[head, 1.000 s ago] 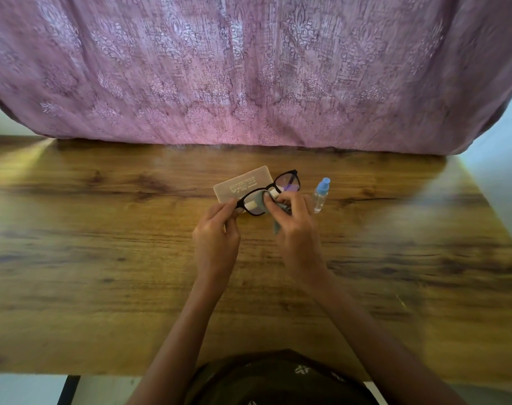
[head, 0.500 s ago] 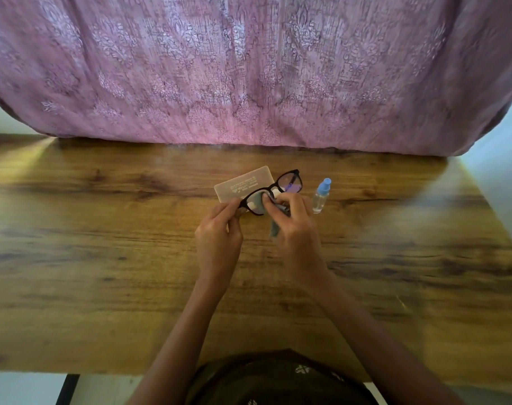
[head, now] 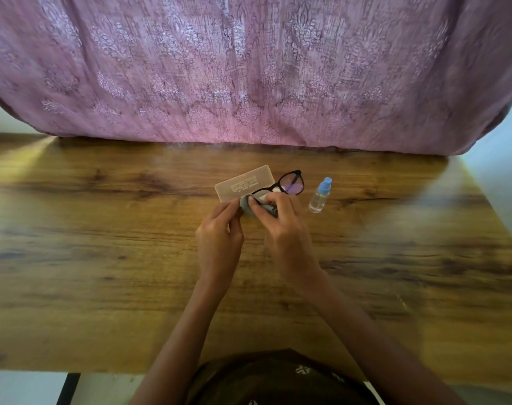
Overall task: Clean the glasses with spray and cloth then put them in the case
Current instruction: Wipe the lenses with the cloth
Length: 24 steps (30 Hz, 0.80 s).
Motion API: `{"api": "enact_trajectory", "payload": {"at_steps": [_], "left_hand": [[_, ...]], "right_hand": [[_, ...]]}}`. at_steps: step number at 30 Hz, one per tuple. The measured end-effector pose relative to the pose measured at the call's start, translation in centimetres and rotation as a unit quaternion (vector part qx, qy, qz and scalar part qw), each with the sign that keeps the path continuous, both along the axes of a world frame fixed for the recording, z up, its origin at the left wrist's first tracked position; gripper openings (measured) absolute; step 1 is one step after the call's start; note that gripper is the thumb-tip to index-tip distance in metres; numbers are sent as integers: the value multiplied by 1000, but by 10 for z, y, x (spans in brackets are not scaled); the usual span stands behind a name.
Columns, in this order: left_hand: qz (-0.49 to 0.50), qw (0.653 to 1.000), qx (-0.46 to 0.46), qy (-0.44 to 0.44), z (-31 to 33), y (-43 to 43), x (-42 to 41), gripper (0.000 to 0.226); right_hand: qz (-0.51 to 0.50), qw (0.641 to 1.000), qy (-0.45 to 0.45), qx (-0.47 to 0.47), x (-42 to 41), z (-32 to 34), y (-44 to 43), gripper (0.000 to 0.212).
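Black-framed glasses [head: 291,183] are held above the wooden table [head: 102,258], just in front of the pale translucent case [head: 243,182]. My left hand [head: 219,238] pinches the left end of the frame. My right hand [head: 284,229] presses a grey cloth [head: 248,204] over the left lens, which is hidden under it. The right lens shows clear with a purple glint. A small clear spray bottle [head: 319,195] with a blue cap stands to the right of the glasses, untouched.
A mauve patterned curtain [head: 248,68] hangs along the table's far edge. The table's right edge [head: 482,200] meets a pale floor. My dark clothing [head: 278,378] shows at the near edge.
The grey cloth now covers the whole left lens; my right fingers have slid left over it. The glasses sit slightly lower and closer to the case.
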<state>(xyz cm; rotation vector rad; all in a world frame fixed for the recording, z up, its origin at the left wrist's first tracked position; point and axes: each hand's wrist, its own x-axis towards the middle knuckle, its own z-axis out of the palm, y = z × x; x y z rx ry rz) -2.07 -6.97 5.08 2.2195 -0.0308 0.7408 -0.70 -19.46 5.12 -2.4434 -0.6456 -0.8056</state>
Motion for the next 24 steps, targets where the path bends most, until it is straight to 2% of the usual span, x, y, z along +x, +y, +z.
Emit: {"api": "enact_trajectory", "payload": {"at_steps": [7,18,24], "left_hand": [[5,1000,-5,2,-1,1,0,24],[5,1000,-2,4,0,-1,0,24],[9,1000,-5,-7,-2,1,0,24]], "right_hand": [[-42,999,21,7,11,8,-13,39],[14,1000,-5,-4,-1,1,0,34],[-29,999,13,4,10,5,-13,39]]}}
